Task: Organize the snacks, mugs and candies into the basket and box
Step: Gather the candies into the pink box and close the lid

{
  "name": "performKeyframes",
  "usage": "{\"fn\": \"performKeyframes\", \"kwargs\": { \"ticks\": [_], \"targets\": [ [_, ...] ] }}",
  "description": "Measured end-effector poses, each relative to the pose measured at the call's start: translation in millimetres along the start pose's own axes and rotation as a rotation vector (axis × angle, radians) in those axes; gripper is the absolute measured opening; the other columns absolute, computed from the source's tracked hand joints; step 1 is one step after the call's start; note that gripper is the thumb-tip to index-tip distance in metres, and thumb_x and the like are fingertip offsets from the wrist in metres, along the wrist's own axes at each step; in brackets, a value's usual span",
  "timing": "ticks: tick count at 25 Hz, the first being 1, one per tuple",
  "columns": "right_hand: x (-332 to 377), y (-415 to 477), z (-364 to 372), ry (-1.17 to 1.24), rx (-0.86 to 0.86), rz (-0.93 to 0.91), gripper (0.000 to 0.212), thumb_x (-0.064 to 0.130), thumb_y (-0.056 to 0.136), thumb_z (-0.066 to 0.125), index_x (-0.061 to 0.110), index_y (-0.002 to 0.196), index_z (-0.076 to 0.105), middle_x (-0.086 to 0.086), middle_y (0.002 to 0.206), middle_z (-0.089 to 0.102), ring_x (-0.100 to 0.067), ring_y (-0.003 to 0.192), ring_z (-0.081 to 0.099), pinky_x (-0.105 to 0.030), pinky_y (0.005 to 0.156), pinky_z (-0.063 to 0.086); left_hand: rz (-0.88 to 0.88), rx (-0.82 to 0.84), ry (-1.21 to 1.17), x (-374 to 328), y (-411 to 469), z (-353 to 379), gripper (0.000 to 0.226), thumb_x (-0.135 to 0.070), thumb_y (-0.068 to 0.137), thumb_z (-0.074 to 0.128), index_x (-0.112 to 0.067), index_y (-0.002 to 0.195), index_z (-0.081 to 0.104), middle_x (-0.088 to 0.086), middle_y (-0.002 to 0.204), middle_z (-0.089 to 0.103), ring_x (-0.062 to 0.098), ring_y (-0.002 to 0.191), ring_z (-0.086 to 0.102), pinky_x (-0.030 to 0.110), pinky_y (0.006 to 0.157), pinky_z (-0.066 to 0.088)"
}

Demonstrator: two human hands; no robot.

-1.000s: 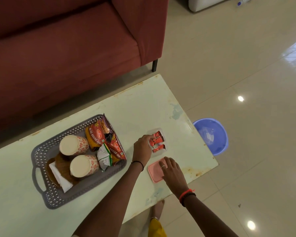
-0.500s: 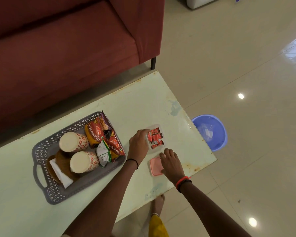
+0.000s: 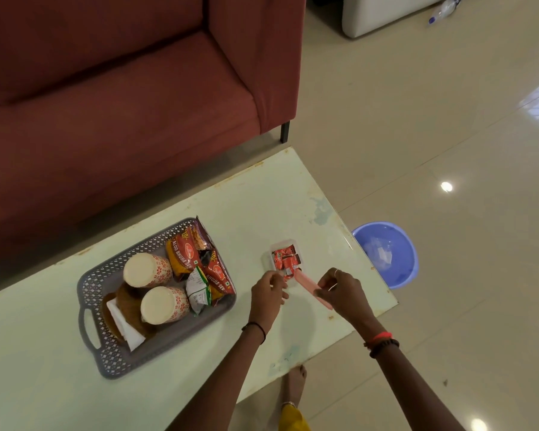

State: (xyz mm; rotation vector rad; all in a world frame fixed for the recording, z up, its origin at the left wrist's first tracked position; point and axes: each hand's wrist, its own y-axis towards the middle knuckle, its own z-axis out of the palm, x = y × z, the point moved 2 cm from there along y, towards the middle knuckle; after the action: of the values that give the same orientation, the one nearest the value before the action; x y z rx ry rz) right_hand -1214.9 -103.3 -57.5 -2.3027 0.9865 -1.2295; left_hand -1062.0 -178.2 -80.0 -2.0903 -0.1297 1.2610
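Holding the pink lid (image 3: 308, 283) tilted, the right hand (image 3: 343, 289) pinches it right at the near side of the little clear box (image 3: 282, 244), which sits open on the tabletop (image 3: 262, 197) stuffed with red candies (image 3: 285, 261). The left hand (image 3: 266, 290) is curled at the box's near-left corner, but I can't tell if it's actually gripping anything. Over to the left, the grey basket (image 3: 156, 346) has two floral mugs (image 3: 164, 304) plus the snack packets (image 3: 193, 256) bunched at its far end. Blue basin (image 3: 386, 253) sits on the floor just past the tabletop's edge.
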Motion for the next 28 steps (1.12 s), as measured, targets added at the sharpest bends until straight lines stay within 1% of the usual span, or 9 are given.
{"fn": "performKeyframes", "kwargs": {
  "ticks": [3,6,9,11,13,16,20,24,28],
  "targets": [
    [25,-9,7,-0.080,-0.027,-0.054,0.011,0.012,0.082,0.067,0.016,0.081,0.057,-0.003,0.085,0.065,-0.014,0.061,0.052,-0.017,0.047,0.037,-0.107,0.092,-0.087,-14,2,9,0.034,-0.037,0.092,0.051,-0.007,0.098,0.066,0.010,0.086,0.070,0.016,0.069,0.069,0.023,0.062,0.058],
    [41,-17,22,-0.216,-0.062,-0.128,0.010,0.014,0.086,0.064,0.014,0.087,0.055,-0.007,0.101,0.065,-0.017,0.073,0.054,-0.015,0.050,0.037,-0.122,0.055,-0.080,-24,11,10,0.031,-0.024,0.091,0.056,0.001,0.107,0.064,0.019,0.105,0.068,0.032,0.091,0.068,0.037,0.074,0.059],
    [41,-14,28,-0.174,-0.099,-0.137,0.029,0.025,0.089,0.063,0.012,0.114,0.058,-0.006,0.120,0.055,-0.022,0.099,0.056,-0.026,0.075,0.051,-0.114,0.030,0.007,-25,27,6,0.027,-0.015,0.092,0.053,0.005,0.107,0.062,0.021,0.109,0.065,0.036,0.097,0.063,0.045,0.084,0.056],
    [35,-2,26,-0.160,-0.191,-0.119,0.045,0.023,0.092,0.059,0.010,0.134,0.049,-0.009,0.133,0.047,-0.027,0.117,0.050,-0.032,0.094,0.047,-0.110,0.047,0.021,-27,38,1,0.023,-0.013,0.092,0.051,0.002,0.104,0.063,0.019,0.103,0.064,0.031,0.091,0.061,0.047,0.084,0.056],
    [29,15,25,-0.094,-0.191,-0.036,0.046,0.015,0.094,0.054,0.007,0.138,0.045,-0.013,0.138,0.045,-0.031,0.123,0.047,-0.036,0.101,0.042,-0.097,0.058,0.032,-28,51,-4,0.014,-0.013,0.092,0.052,-0.003,0.091,0.062,0.015,0.091,0.061,0.028,0.085,0.058,0.050,0.084,0.055],
    [20,42,25,0.063,-0.114,0.063,0.029,0.004,0.092,0.051,0.002,0.120,0.061,-0.016,0.122,0.062,-0.032,0.110,0.059,-0.037,0.094,0.048,-0.074,0.054,0.067,-24,70,-10,0.012,-0.014,0.090,0.055,-0.005,0.083,0.058,0.015,0.085,0.059,0.029,0.084,0.060,0.053,0.085,0.053],
    [17,59,27,0.088,-0.137,0.109,0.019,0.000,0.089,0.049,-0.004,0.095,0.066,-0.018,0.098,0.071,-0.034,0.092,0.065,-0.037,0.079,0.052,-0.012,-0.032,0.152,-10,79,-15,0.018,-0.012,0.088,0.059,0.002,0.098,0.061,0.022,0.100,0.065,0.033,0.094,0.061,0.046,0.086,0.053],
    [22,63,36,0.124,-0.134,0.076,0.019,0.013,0.090,0.056,0.003,0.104,0.063,-0.015,0.101,0.067,-0.026,0.089,0.062,-0.033,0.076,0.050,0.019,-0.092,0.114,-1,79,-10,0.020,-0.011,0.086,0.062,0.003,0.100,0.062,0.021,0.104,0.066,0.033,0.096,0.061,0.038,0.083,0.052],
    [25,67,41,0.072,-0.139,0.056,0.022,0.006,0.088,0.055,0.004,0.109,0.061,-0.016,0.108,0.064,-0.030,0.096,0.062,-0.040,0.081,0.052,0.053,-0.167,0.147,-2,82,-9,0.026,-0.016,0.085,0.065,-0.005,0.107,0.058,0.018,0.110,0.056,0.023,0.086,0.055,0.028,0.077,0.046]
  ]
}}
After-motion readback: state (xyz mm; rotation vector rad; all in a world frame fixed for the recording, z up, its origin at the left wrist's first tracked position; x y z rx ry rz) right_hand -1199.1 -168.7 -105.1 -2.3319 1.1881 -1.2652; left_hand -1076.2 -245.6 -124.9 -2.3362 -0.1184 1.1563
